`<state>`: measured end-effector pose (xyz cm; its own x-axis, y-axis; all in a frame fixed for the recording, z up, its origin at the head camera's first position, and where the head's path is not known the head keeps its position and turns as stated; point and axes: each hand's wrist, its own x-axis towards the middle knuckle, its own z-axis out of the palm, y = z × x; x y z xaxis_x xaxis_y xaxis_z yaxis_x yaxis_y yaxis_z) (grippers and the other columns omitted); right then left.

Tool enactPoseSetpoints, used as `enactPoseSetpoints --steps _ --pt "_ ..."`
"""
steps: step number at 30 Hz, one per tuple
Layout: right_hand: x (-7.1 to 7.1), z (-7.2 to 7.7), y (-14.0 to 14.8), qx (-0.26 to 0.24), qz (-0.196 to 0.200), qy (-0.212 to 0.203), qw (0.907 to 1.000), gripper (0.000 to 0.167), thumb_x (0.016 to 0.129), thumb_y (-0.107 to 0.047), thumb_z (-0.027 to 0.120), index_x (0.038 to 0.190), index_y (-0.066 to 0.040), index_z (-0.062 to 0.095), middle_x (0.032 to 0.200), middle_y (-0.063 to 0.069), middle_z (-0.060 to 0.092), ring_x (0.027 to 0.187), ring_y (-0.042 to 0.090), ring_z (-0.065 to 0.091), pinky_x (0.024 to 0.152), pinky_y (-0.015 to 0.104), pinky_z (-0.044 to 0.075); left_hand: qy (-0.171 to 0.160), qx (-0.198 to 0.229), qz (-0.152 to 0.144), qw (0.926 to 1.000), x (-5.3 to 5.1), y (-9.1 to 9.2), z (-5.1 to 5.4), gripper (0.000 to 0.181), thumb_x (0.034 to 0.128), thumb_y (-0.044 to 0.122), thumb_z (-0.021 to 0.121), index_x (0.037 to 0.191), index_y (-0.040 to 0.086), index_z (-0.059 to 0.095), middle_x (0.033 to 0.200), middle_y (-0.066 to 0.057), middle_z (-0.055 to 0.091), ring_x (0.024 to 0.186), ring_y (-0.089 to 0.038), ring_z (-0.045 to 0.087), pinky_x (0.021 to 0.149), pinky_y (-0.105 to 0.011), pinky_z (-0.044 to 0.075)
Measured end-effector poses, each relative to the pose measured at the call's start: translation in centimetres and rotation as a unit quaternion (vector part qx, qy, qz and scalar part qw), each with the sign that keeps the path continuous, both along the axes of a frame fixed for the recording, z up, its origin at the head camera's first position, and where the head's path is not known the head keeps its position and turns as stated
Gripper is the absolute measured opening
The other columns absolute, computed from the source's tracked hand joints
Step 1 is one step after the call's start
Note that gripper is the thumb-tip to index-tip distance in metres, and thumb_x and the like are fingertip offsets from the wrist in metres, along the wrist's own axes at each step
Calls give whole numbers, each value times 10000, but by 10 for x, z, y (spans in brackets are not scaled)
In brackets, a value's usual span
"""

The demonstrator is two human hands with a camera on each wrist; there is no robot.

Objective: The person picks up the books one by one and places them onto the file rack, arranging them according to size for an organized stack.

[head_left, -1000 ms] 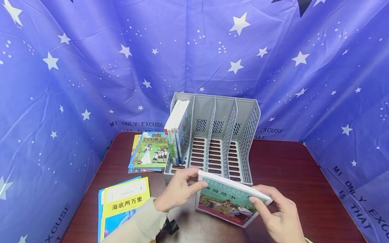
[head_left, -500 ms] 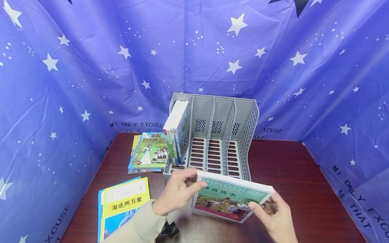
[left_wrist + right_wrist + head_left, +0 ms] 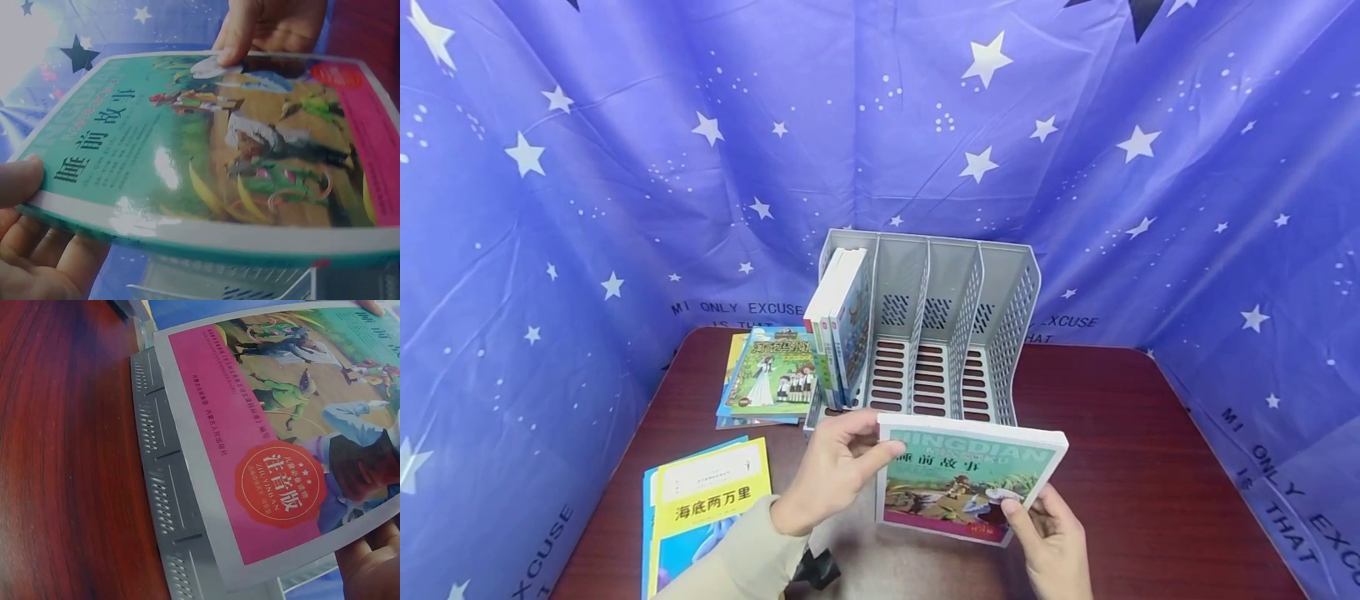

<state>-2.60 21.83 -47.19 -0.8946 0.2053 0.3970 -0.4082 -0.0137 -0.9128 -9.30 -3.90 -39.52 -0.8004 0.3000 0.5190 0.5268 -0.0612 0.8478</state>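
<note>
A green book with a pink lower band (image 3: 962, 483) is held in front of the grey rack, its cover towards the head camera. My left hand (image 3: 835, 471) pinches its upper left corner, thumb on the cover. At the lower right edge, my right hand (image 3: 1051, 542) grips it with the thumb on the cover and fingers behind. The left wrist view shows the cover (image 3: 187, 137) between the left hand (image 3: 50, 250) and the right hand (image 3: 272, 28). In the right wrist view the book (image 3: 206, 425) lies over part of the rack (image 3: 162, 469).
The grey four-slot rack (image 3: 925, 242) stands behind the book, with several upright books (image 3: 842, 325) in its leftmost slot. Left of it lies a stack of books (image 3: 771, 375). A yellow book (image 3: 715, 492) tops another stack at the front left. A black object (image 3: 816, 569) lies near my left sleeve.
The book's right side has swung up and its cover has turned more towards the head camera. My right hand has shifted left and down along its edge. My left hand has moved slightly left.
</note>
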Motion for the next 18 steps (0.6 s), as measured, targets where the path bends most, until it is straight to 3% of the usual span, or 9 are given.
enactPoseSetpoints --steps 4,7,10,15,18 --pt "1 -2 -1 -123 -20 80 9999 362 874 251 506 1121 27 646 986 -5 759 906 55 715 802 160 553 25 -434 95 9990 2 -2 3 220 896 68 718 758 59 546 648 -62 538 590 3 523 556 -211 518" --pt "0 -4 -1 -65 -3 212 9998 352 872 251 510 1124 43 643 995 -6 757 911 50 711 806 152 548 -34 -883 183 9959 3 -7 5 234 908 128 722 770 103 535 693 -4 543 729 -33 657 714 -239 576" --pt "-1 -6 0 34 93 311 9995 338 873 247 514 1118 53 641 1001 -13 755 905 42 707 796 147 546 -141 -1091 175 9938 4 -11 5 224 907 144 726 788 121 538 724 18 551 792 -56 693 759 -247 580" --pt "-3 -7 0 180 149 269 9994 327 876 237 523 1110 46 646 995 -29 751 893 30 702 775 140 545 -309 -961 152 9948 4 -15 2 224 895 133 736 779 102 547 690 20 494 646 -12 585 642 -225 556" --pt "-4 -5 -1 264 88 206 9994 334 870 238 530 1103 34 653 978 -32 753 872 28 702 759 140 547 -183 -857 210 9959 4 -17 1 190 886 118 743 782 94 586 676 3 514 602 2 531 589 -215 537"
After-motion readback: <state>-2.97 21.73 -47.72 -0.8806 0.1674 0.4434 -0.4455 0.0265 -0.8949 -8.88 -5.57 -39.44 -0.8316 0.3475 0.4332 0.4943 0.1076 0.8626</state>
